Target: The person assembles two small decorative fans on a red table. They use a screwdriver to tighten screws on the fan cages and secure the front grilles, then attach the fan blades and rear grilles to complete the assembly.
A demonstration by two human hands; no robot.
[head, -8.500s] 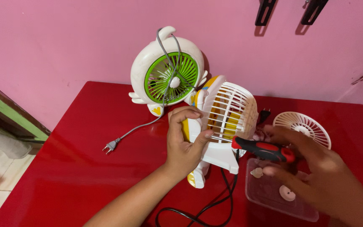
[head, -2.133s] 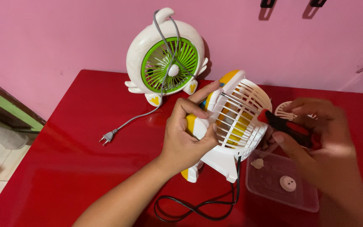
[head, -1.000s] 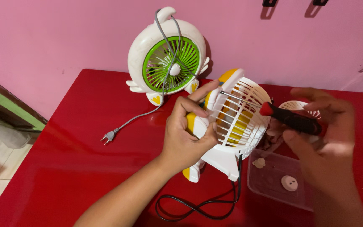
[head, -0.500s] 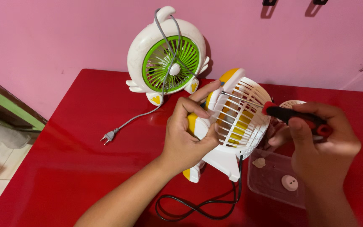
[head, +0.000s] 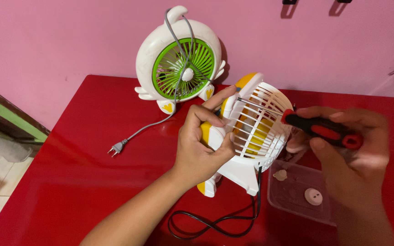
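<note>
The left hand [head: 201,150] grips the yellow-and-white fan [head: 251,132] (tilted), while the right hand [head: 347,150] holds a screwdriver [head: 315,130] pointing leftward at its upper rim.

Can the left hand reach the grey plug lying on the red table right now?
Probably not freely: the left hand grips the yellow-and-white fan. The grey plug lies on open table, nothing between.

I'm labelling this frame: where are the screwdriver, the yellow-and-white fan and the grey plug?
screwdriver [head: 324,131], head view, red-and-black handle.
yellow-and-white fan [head: 261,125], head view, white front grille.
grey plug [head: 117,147], head view, plug body.
</note>
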